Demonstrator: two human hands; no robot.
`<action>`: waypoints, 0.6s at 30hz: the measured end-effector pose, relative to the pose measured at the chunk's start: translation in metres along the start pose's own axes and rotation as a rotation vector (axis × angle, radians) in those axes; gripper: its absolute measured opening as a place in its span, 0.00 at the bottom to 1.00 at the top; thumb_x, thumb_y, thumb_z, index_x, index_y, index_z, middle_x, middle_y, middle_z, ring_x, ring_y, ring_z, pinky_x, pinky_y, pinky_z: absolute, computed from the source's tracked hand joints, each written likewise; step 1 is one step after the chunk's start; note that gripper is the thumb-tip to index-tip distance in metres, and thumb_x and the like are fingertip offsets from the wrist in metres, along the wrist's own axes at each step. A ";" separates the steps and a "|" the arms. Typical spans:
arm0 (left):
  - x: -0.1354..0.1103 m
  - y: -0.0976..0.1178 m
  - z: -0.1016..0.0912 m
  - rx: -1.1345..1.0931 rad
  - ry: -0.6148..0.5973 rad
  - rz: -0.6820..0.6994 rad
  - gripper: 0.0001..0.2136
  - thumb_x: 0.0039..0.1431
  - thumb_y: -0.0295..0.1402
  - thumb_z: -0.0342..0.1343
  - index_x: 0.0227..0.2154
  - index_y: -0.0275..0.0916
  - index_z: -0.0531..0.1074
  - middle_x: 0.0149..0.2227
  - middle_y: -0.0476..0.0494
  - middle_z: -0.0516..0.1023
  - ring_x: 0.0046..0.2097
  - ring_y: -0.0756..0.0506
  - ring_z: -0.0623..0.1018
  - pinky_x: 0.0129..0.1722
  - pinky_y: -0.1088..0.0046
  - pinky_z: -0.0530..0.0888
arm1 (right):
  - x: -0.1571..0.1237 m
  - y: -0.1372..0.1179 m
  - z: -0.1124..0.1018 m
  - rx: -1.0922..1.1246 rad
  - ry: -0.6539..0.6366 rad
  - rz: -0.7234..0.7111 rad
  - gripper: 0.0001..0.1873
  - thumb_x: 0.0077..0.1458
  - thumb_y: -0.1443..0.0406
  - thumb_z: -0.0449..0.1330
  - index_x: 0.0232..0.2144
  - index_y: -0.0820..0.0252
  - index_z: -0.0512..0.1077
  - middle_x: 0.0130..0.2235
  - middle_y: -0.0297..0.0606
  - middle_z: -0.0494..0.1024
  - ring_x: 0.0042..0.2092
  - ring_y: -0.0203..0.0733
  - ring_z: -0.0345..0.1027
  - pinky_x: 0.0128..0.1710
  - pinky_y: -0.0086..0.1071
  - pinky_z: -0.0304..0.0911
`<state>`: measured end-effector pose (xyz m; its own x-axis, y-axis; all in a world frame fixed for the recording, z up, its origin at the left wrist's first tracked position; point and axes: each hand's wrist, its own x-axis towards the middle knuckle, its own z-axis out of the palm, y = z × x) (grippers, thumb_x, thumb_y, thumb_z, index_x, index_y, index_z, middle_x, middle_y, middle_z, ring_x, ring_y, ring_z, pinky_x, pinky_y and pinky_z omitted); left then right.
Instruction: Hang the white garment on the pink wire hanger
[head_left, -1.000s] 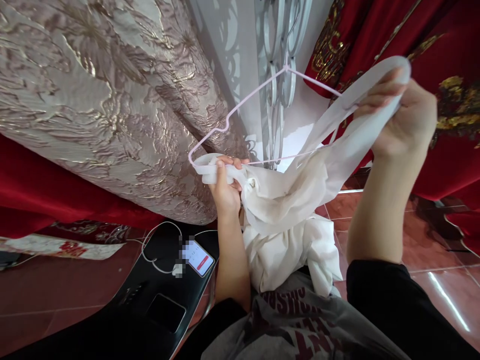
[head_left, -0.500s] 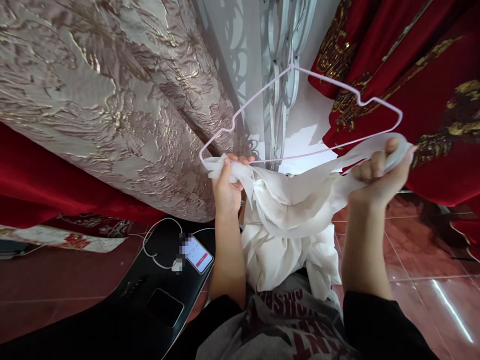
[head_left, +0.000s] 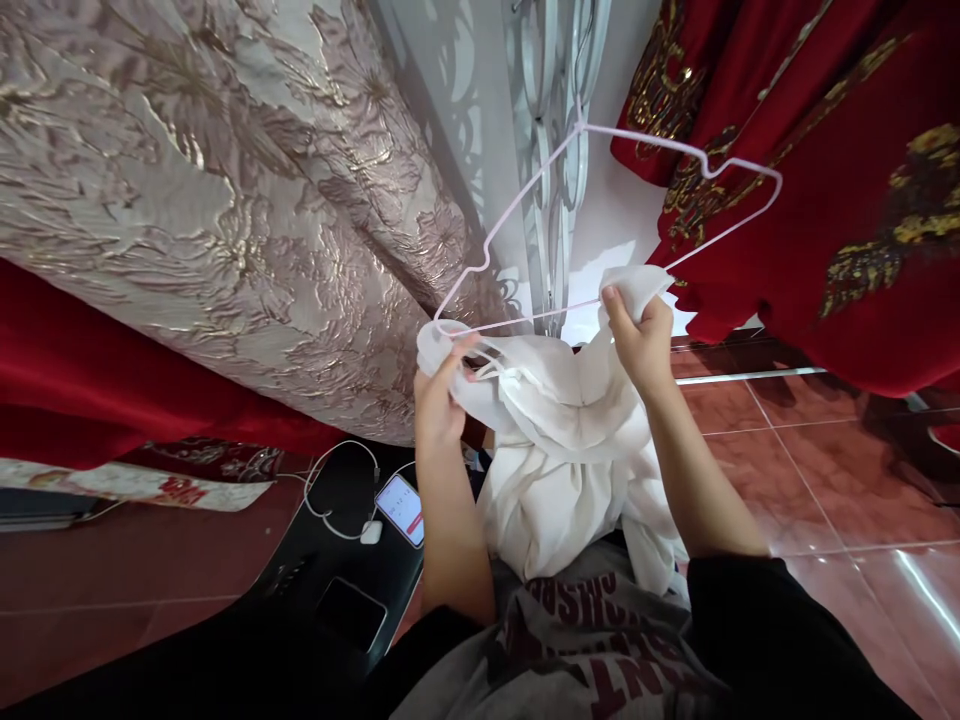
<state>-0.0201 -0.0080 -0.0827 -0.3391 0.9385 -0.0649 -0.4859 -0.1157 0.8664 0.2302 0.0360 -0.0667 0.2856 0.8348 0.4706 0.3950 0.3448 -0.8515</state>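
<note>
A pale pink clothes hanger [head_left: 531, 185] hangs by its hook from the scrolled metalwork at the top. Below it a sheer white garment [head_left: 559, 500] drapes down into my lap, its upper edge gathered in soft folds. My left hand [head_left: 441, 395] is closed on the garment's left edge, where the hanger's left corner overlaps the cloth; thin white straps run beside the fingers. With thumb and fingers, my right hand [head_left: 646, 340] pinches a bunched part of the same garment against the hanger's lower bar. The hanger's right corner is bare.
On the left hangs a pinkish embossed curtain [head_left: 247, 200], with red gold-trimmed fabric [head_left: 847, 200] on the right. A black bench [head_left: 300, 600] beside me carries a lit phone [head_left: 401, 508], a dark phone [head_left: 351, 612], and a white charger [head_left: 370, 532] with cable. Red tiles cover the floor.
My right hand has come left from the hanger's right end, bringing the garment's edge inward. The left-hand fingers have shifted on the cloth. The hanger has tilted slightly.
</note>
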 end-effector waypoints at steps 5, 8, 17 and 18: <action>0.005 0.052 -0.007 -0.002 -0.094 0.097 0.21 0.57 0.52 0.64 0.38 0.37 0.82 0.49 0.37 0.83 0.25 0.52 0.67 0.16 0.73 0.56 | -0.005 -0.002 0.004 -0.006 0.001 0.016 0.26 0.59 0.47 0.61 0.22 0.59 0.61 0.22 0.30 0.59 0.28 0.31 0.51 0.27 0.29 0.53; 0.007 0.083 0.013 0.055 -0.179 0.169 0.27 0.64 0.54 0.51 0.41 0.34 0.83 0.52 0.33 0.81 0.24 0.51 0.67 0.15 0.69 0.50 | -0.011 -0.004 0.006 0.007 -0.004 0.028 0.25 0.59 0.47 0.60 0.23 0.59 0.63 0.22 0.31 0.61 0.28 0.31 0.53 0.28 0.29 0.53; 0.046 0.071 0.067 0.786 -0.254 0.519 0.15 0.65 0.44 0.58 0.28 0.40 0.72 0.24 0.47 0.72 0.29 0.45 0.77 0.25 0.72 0.71 | -0.031 -0.007 0.018 -0.006 0.016 0.070 0.26 0.60 0.45 0.58 0.23 0.59 0.63 0.20 0.29 0.60 0.26 0.30 0.51 0.28 0.30 0.51; 0.050 0.069 0.066 0.845 -0.238 0.581 0.16 0.65 0.44 0.58 0.25 0.40 0.70 0.22 0.49 0.69 0.29 0.46 0.76 0.26 0.72 0.72 | -0.032 -0.008 0.018 0.008 0.019 0.080 0.26 0.60 0.45 0.57 0.24 0.60 0.65 0.20 0.29 0.60 0.26 0.30 0.51 0.28 0.29 0.51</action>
<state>-0.0173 0.0529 0.0062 -0.1281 0.8616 0.4912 0.4513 -0.3904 0.8025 0.2023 0.0149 -0.0793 0.3322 0.8516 0.4055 0.3632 0.2813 -0.8882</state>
